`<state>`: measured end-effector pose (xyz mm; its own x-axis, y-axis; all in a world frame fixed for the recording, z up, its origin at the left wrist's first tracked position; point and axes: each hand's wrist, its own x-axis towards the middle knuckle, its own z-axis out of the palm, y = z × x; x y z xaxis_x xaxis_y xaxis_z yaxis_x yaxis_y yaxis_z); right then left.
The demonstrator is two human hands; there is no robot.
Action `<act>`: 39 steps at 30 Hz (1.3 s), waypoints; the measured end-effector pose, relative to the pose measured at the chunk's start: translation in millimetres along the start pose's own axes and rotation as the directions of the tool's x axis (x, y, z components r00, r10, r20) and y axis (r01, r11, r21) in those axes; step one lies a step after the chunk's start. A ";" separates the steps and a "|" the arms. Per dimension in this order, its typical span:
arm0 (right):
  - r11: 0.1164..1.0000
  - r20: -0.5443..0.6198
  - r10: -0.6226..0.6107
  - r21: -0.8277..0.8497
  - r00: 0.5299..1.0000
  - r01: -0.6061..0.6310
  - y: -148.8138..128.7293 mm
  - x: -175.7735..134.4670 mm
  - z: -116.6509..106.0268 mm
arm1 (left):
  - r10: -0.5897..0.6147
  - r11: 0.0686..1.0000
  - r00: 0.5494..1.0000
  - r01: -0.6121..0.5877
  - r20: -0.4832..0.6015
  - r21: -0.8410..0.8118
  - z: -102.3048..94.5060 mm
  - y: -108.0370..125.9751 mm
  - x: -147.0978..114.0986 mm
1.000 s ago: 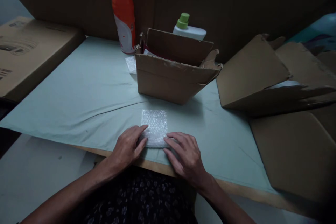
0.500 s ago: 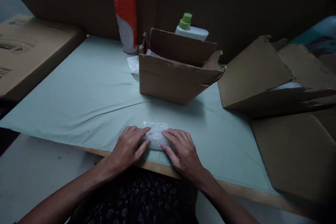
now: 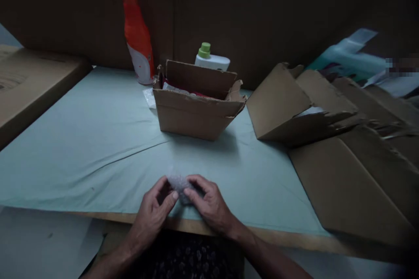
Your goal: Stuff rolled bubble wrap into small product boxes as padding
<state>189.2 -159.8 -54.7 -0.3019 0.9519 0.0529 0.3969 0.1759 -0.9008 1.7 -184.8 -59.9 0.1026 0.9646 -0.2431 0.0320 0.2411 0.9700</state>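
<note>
Between my two hands, near the front edge of the cloth-covered table (image 3: 114, 139), is a small piece of bubble wrap (image 3: 179, 183), slightly blurred and tilted. My left hand (image 3: 156, 205) grips its left side, thumb on the near face. From the right, my right hand (image 3: 206, 200) pinches it between thumb and fingers. Whether anything is wrapped inside cannot be made out. Beyond the hands stands an open cardboard box (image 3: 193, 115) with red and white items partly showing inside.
An orange-red bottle (image 3: 137, 39) and a white bottle with a green cap (image 3: 212, 60) stand at the back. Another bubble-wrap piece (image 3: 149, 97) lies by the box's left side. Open cardboard boxes (image 3: 347, 183) crowd the right; a large flat carton (image 3: 42, 87) lies left.
Both hands have lifted the bubble wrap from lying flat on the cloth, and it is now tilted up between them. The camera view has shifted, showing more on the right.
</note>
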 end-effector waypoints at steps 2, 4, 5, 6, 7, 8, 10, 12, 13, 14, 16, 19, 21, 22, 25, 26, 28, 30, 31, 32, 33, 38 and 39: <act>0.999 0.029 0.018 0.042 0.999 -0.020 -2.4 -6.6 -0.8 | -0.010 0.999 1.000 0.011 0.023 -0.053 8.1 0.7 1.9; 1.000 -0.006 -0.005 -0.008 1.000 0.004 -3.0 -10.6 -9.0 | 0.023 1.000 0.999 -0.022 -0.043 0.011 11.8 -1.7 4.8; 1.000 -0.018 -0.011 -0.028 1.000 0.010 -3.2 -11.5 -15.1 | 0.063 0.995 0.996 -0.058 -0.070 0.080 12.6 -4.4 5.8; 1.000 -0.009 -0.006 -0.028 1.000 0.006 -3.7 -12.0 -21.6 | 0.121 0.981 0.989 -0.107 -0.081 0.159 13.3 -7.8 6.5; 1.000 0.017 0.005 -0.011 1.000 -0.005 -4.4 -12.0 -27.6 | 0.192 0.958 0.979 -0.171 -0.070 0.232 14.3 -11.7 6.8; 1.000 0.050 0.019 0.014 0.999 -0.019 -5.2 -11.8 -32.6 | 0.270 0.925 0.962 -0.246 -0.043 0.288 15.9 -15.4 6.8; 0.998 0.093 0.036 0.054 0.995 -0.042 -6.5 -10.7 -38.4 | 0.397 0.856 0.917 -0.386 0.040 0.343 20.7 -20.3 6.6; 0.996 0.082 0.056 0.067 0.995 -0.061 -6.1 -9.8 -40.4 | 0.429 0.824 0.897 -0.438 0.110 0.358 25.8 -20.3 7.0; 0.994 0.063 0.070 0.076 0.996 -0.075 -5.1 -9.6 -41.1 | 0.407 0.827 0.903 -0.428 0.136 0.364 27.6 -18.6 7.6; 0.992 0.043 0.088 0.087 0.995 -0.092 -3.6 -9.5 -42.4 | 0.373 0.835 0.915 -0.403 0.153 0.374 28.5 -16.4 8.6; 0.986 0.005 0.124 0.111 0.992 -0.124 0.3 -9.9 -47.3 | 0.324 0.838 0.929 -0.370 0.180 0.402 27.9 -11.9 11.2; 0.971 0.046 0.194 0.136 0.980 -0.199 6.4 -10.7 -58.9 | 0.301 0.794 0.909 -0.406 0.287 0.453 22.4 -7.4 15.9; 0.964 0.157 0.215 0.122 0.964 -0.235 10.2 -11.2 -66.5 | 0.298 0.758 0.866 -0.470 0.401 0.452 16.7 -1.6 20.5; 0.965 0.205 0.212 0.109 0.956 -0.237 12.0 -11.3 -69.8 | 0.332 0.727 0.834 -0.524 0.441 0.444 13.2 4.4 23.9; 0.973 0.240 0.200 0.063 0.950 -0.221 15.9 -10.9 -79.4 | 0.577 0.494 0.708 -0.700 0.407 0.515 -0.3 41.2 42.3; 0.974 0.230 0.203 0.050 0.952 -0.220 16.1 -10.3 -83.3 | 0.674 0.381 0.649 -0.714 0.352 0.588 -5.3 58.8 51.7; 0.976 0.223 0.209 0.021 0.952 -0.219 14.3 -8.8 -93.1 | 0.826 0.183 0.509 -0.647 0.240 0.740 -14.3 95.2 74.5; 0.981 0.244 0.188 -0.003 0.951 -0.193 10.6 -8.6 -107.0 | 0.899 0.049 0.385 -0.562 0.209 0.826 -20.3 122.8 99.0; 0.985 0.256 0.172 -0.019 0.951 -0.173 9.1 -9.5 -115.8 | 0.910 0.004 0.352 -0.534 0.218 0.845 -22.0 130.3 110.1; 0.987 0.254 0.158 -0.039 0.954 -0.153 8.6 -11.4 -125.8 | 0.912 -0.032 0.334 -0.523 0.239 0.852 -22.9 132.9 119.4; 0.989 0.224 0.145 -0.066 0.964 -0.134 9.3 -14.3 -136.8 | 0.908 -0.058 0.326 -0.526 0.264 0.849 -23.2 130.9 126.6; 0.972 -0.216 -0.012 -0.230 0.976 -0.039 14.6 -25.3 -194.2 | 0.928 -0.080 0.244 -0.606 0.281 0.791 -24.3 90.1 133.9; 0.966 -0.305 -0.040 -0.254 0.951 -0.041 9.1 -21.3 -202.5 | 0.935 -0.069 0.233 -0.618 0.266 0.783 -24.9 83.9 132.9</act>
<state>374.7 -127.6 23.2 -0.0384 0.9753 0.2176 0.6164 0.1945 -0.7630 -6.7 -33.7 -10.7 0.3183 0.4213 0.8492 0.7130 -0.6967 0.0784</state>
